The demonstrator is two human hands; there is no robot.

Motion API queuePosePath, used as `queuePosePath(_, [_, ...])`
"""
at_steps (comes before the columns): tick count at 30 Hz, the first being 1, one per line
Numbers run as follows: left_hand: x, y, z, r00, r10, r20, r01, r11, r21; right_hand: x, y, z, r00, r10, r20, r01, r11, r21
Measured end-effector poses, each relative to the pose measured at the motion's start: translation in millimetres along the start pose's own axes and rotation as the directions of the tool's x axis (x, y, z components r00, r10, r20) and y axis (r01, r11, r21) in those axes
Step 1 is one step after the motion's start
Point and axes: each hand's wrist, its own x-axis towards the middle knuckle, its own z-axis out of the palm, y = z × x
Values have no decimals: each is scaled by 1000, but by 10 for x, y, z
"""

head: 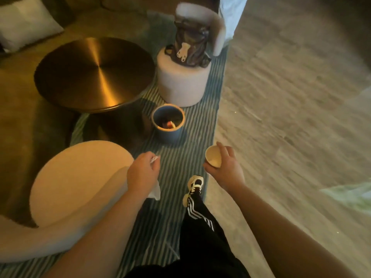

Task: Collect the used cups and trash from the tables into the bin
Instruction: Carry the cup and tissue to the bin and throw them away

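Note:
A blue bin point(168, 132) stands on the striped rug beside the round table, with some trash inside it. My right hand point(225, 167) is shut on a pale paper cup point(213, 159), held tilted with its mouth towards me, to the right of and nearer than the bin. My left hand point(143, 173) is shut on a white tissue point(155, 189), which sticks out above my fingers and hangs below my wrist. Both hands are in the air, short of the bin.
A round brass-topped table point(94, 73) stands left of the bin. A cream chair point(80, 187) is at my lower left. Another cream chair point(182, 85) behind the bin carries a brown bag point(190, 45). My foot point(194, 187) is on the rug's edge; wood floor point(291, 97) lies to the right.

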Motion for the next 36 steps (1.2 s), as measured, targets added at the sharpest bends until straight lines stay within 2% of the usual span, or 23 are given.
queuePosePath(8, [2145, 258, 544, 983, -174, -65, 174, 985, -3, 2590, 68, 134, 979, -127, 160, 141, 987, -82])
queuePosePath(13, [3091, 409, 825, 970, -236, -53, 237, 972, 3, 3652, 117, 176, 962, -121, 243, 138, 989, -56])
queuePosePath(17, [3689, 376, 1186, 967, -252, -32, 252, 968, 3, 4287, 226, 413, 934, -137, 331, 169, 983, -69])
queuePosePath(20, [4084, 183, 1545, 957, -289, 4, 289, 957, -24, 4712, 302, 749, 917, -103, 384, 135, 989, -56])
queuePosePath(23, [4504, -151, 1988, 948, -316, 30, 317, 946, -72, 5102, 425, 1225, 916, -122, 381, 149, 988, -42])
queuePosePath(27, [5037, -687, 2634, 932, -351, 85, 359, 926, -118, 5592, 645, 1966, 912, -42, 408, 69, 996, -52])
queuePosePath(31, [5336, -1154, 3124, 900, -416, 133, 433, 887, -159, 5936, 872, 2634, 919, -30, 393, 46, 998, -32])
queuePosePath(33, [5372, -1325, 3271, 897, -410, 165, 434, 889, -148, 6043, 944, 2907, 921, -17, 390, 30, 999, -29])
queuePosePath(36, [5337, -1513, 3350, 850, -467, 243, 490, 871, -37, 6125, 983, 3209, 925, -13, 381, 24, 999, -25])
